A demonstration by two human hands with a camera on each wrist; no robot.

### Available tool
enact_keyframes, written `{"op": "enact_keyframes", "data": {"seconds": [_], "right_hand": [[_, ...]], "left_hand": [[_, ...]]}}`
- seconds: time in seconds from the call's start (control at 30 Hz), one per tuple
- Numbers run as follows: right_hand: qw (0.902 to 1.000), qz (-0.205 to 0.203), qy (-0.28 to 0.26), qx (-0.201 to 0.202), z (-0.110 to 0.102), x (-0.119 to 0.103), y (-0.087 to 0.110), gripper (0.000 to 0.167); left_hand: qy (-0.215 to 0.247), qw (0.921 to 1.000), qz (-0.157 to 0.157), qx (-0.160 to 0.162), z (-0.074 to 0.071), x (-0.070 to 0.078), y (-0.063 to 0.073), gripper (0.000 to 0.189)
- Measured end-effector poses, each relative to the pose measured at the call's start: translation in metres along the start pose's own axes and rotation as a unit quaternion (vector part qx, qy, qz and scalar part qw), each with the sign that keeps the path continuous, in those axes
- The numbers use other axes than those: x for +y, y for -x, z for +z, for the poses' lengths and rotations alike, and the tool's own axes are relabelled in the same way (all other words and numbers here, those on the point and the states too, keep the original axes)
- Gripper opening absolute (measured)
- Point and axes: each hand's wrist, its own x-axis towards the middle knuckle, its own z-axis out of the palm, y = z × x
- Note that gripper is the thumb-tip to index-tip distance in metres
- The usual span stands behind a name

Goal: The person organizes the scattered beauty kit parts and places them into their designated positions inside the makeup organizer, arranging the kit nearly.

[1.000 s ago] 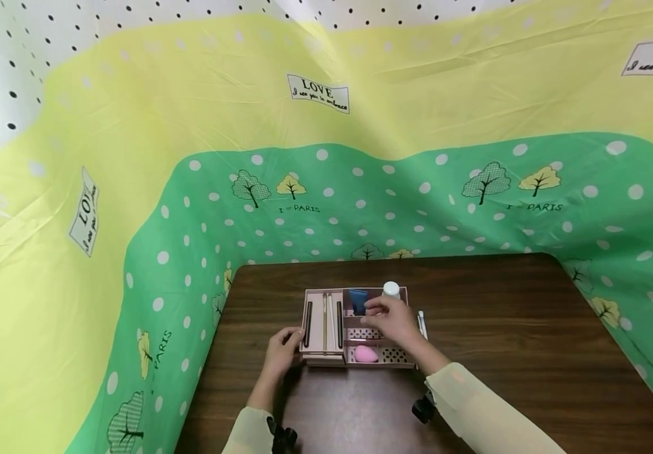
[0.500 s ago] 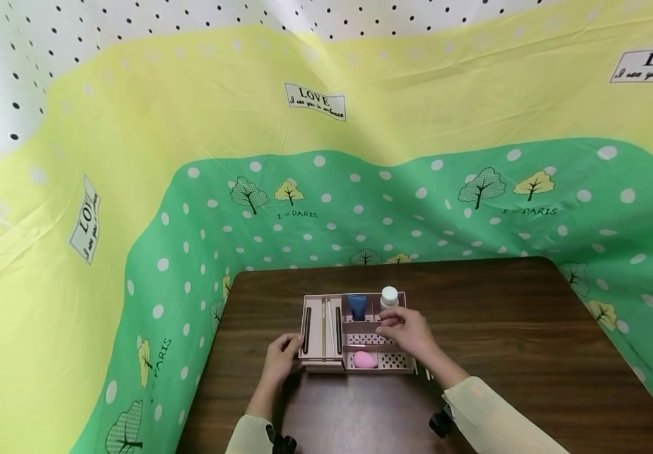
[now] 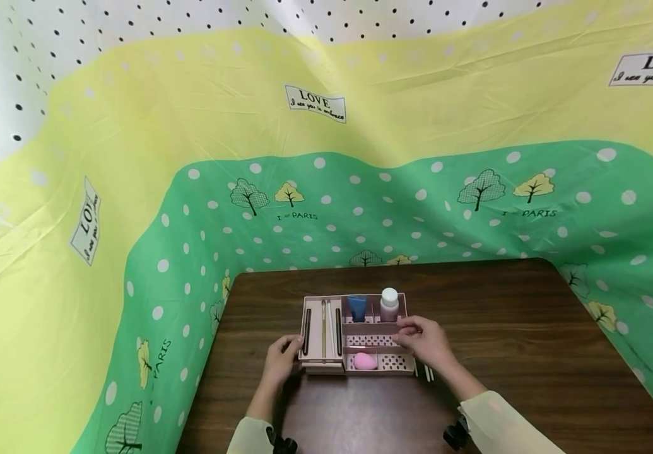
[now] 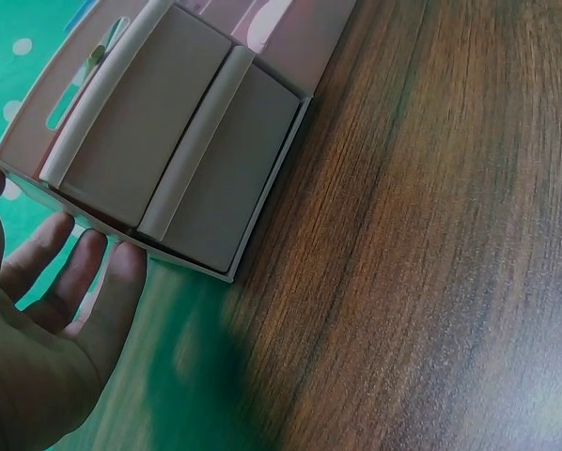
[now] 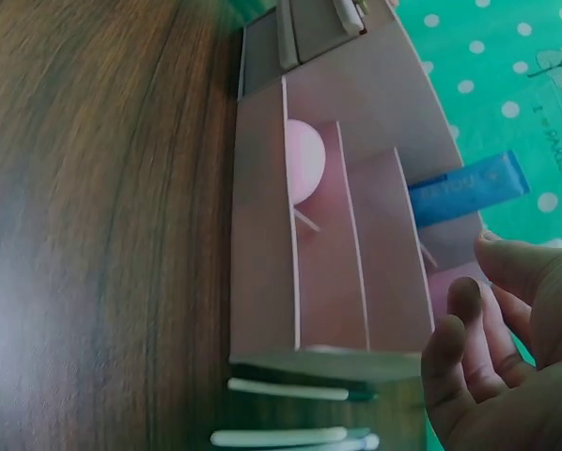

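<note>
A pink makeup organizer stands on the table, with two drawers at its left front in the left wrist view. My left hand touches its left side with the fingertips. To the right, my right hand hovers at the organizer's right edge, fingers loosely bent and holding nothing. Just beyond its fingertips a bottle with a white cap stands in the back right compartment. A blue tube leans up in the compartment beside it. In the front row lies a pink makeup sponge.
On the organizer's left top lie two dark pencils, a thin gold brush and a white stick. Several white sticks lie on the wooden table by its right side. A patterned green and yellow cloth surrounds the table.
My right hand has drawn back from over the tube and bottle, to the right and towards me, uncovering both. My left hand stays at the organizer's left side.
</note>
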Motion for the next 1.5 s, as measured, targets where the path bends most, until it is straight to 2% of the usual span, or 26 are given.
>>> {"op": "enact_keyframes", "data": {"seconds": [0.2, 0.43, 0.6, 0.93, 1.2, 1.37, 1.5], "right_hand": [[0.9997, 0.005, 0.024, 0.005, -0.007, 0.008, 0.004, 0.029], [0.9994, 0.025, 0.022, 0.011, -0.014, 0.021, 0.004, 0.029], [0.9987, 0.033, 0.033, 0.021, -0.018, 0.035, 0.003, 0.03], [0.9974, 0.058, 0.036, 0.022, -0.023, 0.058, 0.009, 0.032], [0.9964, 0.052, 0.061, 0.028, -0.023, 0.067, 0.011, 0.032], [0.9933, 0.054, 0.094, 0.039, -0.023, 0.073, 0.012, 0.028], [0.9922, 0.073, 0.095, 0.038, -0.024, 0.078, 0.012, 0.026]], "left_hand": [[-0.005, 1.0, 0.002, 0.001, -0.001, -0.002, 0.0, 0.033], [-0.011, 0.9998, 0.003, 0.014, -0.003, -0.034, -0.02, 0.037], [-0.014, 0.9997, 0.004, 0.019, -0.003, -0.039, -0.022, 0.04], [-0.013, 0.9997, -0.005, 0.021, -0.003, -0.037, -0.023, 0.037], [-0.007, 0.9998, -0.013, 0.015, -0.003, -0.034, -0.024, 0.035], [-0.008, 0.9999, -0.011, 0.002, -0.002, -0.017, -0.014, 0.034], [-0.007, 0.9999, -0.007, -0.002, 0.0, -0.002, -0.003, 0.034]]}}
